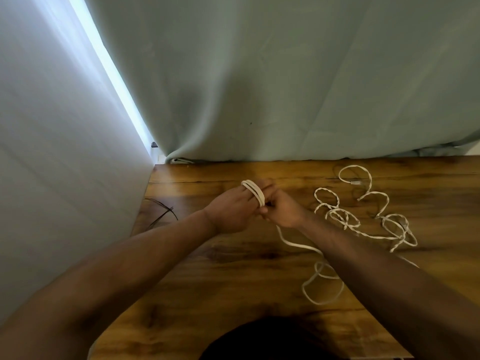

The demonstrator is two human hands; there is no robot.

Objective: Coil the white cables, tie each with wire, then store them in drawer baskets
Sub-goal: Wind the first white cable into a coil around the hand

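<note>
A white cable (254,191) is wound in several turns around the fingers of my left hand (231,213), which is stretched out over the wooden table (233,276). My right hand (281,209) sits right beside it and pinches the cable where it leaves the coil. The loose length of this cable (319,276) trails down from under my right hand and loops on the table under my right forearm. A second, twisted white cable (363,216) lies tangled on the table to the right.
Thin dark wires (162,211) lie at the table's left edge by the white wall. A grey-green curtain (285,87) hangs along the table's far edge. A dark shape (272,341) sits at the near edge.
</note>
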